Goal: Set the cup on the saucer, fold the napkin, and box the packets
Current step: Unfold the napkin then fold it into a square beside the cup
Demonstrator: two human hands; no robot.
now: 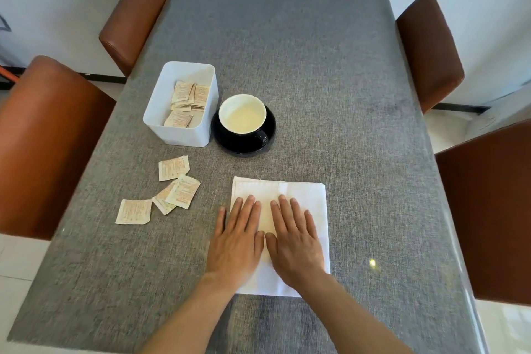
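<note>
A white napkin (304, 201) lies folded into a rectangle near the front of the grey table. My left hand (237, 238) and my right hand (296, 241) rest flat on it side by side, fingers spread, holding nothing. Behind it a black cup (244, 121) with a cream inside stands upright on a black saucer (227, 142). Left of the saucer is a white box (161, 123) with several beige packets inside (186, 98). Several loose packets (173, 168) lie on the table in front of the box, left of the napkin.
The grey cloth-covered table (316, 66) stretches away from me. Two brown chairs stand on its left (43, 138) and two on its right (431, 52). A pale wall and floor lie beyond.
</note>
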